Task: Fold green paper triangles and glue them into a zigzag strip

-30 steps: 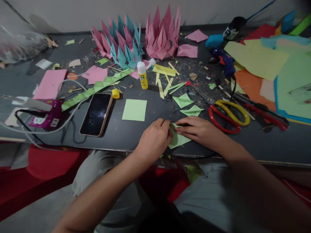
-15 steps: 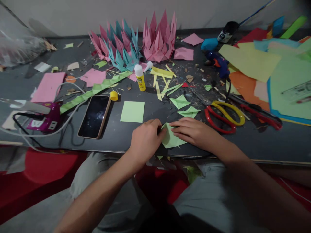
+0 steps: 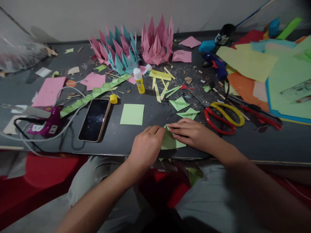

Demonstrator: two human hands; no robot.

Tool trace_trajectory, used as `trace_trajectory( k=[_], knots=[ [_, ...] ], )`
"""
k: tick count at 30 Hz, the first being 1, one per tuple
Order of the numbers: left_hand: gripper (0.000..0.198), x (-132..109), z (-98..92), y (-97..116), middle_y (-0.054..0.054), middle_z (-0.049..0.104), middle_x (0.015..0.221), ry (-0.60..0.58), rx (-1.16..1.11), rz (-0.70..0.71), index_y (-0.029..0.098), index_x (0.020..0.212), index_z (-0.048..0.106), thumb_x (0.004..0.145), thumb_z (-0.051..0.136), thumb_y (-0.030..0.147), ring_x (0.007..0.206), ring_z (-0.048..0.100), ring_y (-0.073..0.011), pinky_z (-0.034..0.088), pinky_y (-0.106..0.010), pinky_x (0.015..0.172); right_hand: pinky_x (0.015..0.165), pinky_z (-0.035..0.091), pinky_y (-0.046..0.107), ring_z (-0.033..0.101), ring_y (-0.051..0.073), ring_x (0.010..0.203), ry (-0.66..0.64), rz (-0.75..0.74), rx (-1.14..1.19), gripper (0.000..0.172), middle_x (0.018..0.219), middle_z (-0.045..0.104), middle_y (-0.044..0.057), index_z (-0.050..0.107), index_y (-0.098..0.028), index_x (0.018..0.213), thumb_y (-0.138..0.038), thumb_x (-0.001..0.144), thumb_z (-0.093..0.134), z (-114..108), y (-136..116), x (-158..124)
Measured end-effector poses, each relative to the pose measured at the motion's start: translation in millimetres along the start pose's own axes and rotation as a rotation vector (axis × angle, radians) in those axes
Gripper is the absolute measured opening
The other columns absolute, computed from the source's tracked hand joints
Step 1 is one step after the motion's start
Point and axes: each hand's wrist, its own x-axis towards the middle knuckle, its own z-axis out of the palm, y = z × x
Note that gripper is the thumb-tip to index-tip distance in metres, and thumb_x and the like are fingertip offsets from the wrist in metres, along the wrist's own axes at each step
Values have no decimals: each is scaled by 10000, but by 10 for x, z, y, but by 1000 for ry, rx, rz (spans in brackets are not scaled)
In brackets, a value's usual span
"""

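Note:
A light green sheet of paper, partly folded, lies at the table's front edge between my hands. My left hand is closed on its left side, with the fingers curled in and the fingertips hidden. Across the upper right part of the same sheet, my right hand lies with fingers stretched out flat. Beyond the right hand are two folded green paper pieces. A square green sheet rests to the left, past my left hand.
Scissors with red and yellow handles lie right of my right hand. A phone, glue stick and its yellow cap are left. Folded pink paper crowns stand behind. Coloured sheets and a glue gun lie at right.
My left hand's fingers have closed in further over the sheet's left side, covering more of it. The right hand stays flat on the paper, shifted slightly left. The view has tilted slightly.

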Motion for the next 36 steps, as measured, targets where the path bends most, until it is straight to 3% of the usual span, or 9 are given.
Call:
trace_trajectory(
  k=[12, 21, 36],
  knots=[
    [235, -3, -23, -33, -110, 606, 1048, -138, -31, 209, 96, 1068, 561, 847, 481, 103, 913, 573, -208, 518, -333, 776, 788, 492, 368, 581, 183, 889, -5, 5, 12, 220, 1075, 665, 66, 671, -166, 953, -216, 881, 469, -16, 5, 30],
    [186, 38, -52, -135, -76, 622, 1028, -137, -174, 215, 128, 970, 616, 872, 458, 117, 914, 590, -172, 497, -303, 829, 793, 482, 339, 564, 173, 853, -8, 30, 14, 187, 1071, 666, 55, 676, -156, 926, -226, 853, 518, -3, 33, 31],
    [212, 51, -59, -158, -73, 606, 1034, -164, -204, 225, 130, 974, 617, 841, 468, 60, 932, 578, -187, 499, -319, 826, 770, 485, 375, 583, 184, 848, -25, 30, 21, 205, 1077, 664, 59, 689, -184, 914, -228, 867, 494, -27, 19, 50]
  ],
)
